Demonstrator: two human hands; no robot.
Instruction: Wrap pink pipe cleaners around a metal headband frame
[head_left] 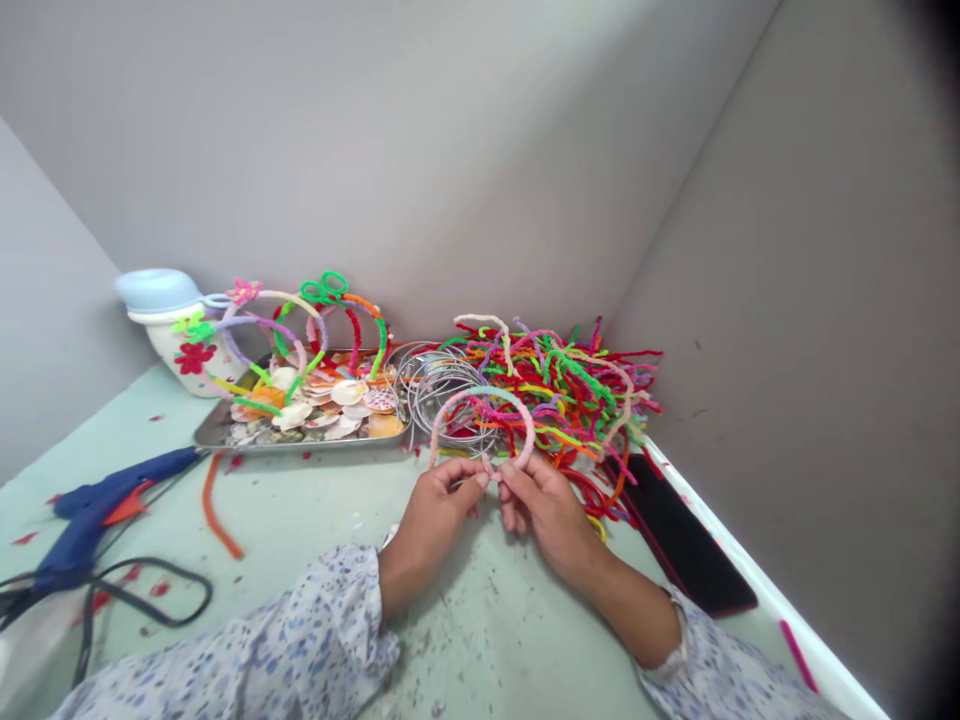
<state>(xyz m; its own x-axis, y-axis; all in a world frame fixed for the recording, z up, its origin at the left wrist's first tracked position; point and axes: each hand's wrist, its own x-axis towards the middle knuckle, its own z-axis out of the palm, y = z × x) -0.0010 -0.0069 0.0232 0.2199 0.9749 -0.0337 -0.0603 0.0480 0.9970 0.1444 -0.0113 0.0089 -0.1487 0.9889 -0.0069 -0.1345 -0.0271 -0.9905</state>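
A headband wrapped in fuzzy pipe cleaner (486, 392), pale pink with a light green stretch on top, arches up between my hands. My left hand (442, 505) has thumb and fingers pinched near the band's lower end, around a short pink pipe cleaner piece. On the other side, my right hand (546, 505) grips the pink right end, thumb and forefinger pressed together. The fingertips of both hands nearly meet in the middle. Just behind the headband lie a coil of silvery wire (442, 385) and a heap of coloured pipe cleaners (577, 385).
A metal tray (300, 447) holds shells, with several decorated headbands (300, 300) standing on it. A white cup with a blue lid (169, 330) is behind it. At left lies a blue glue gun (112, 490) with its cord, beside an orange pipe cleaner (217, 510). A phone (686, 530) rests at right.
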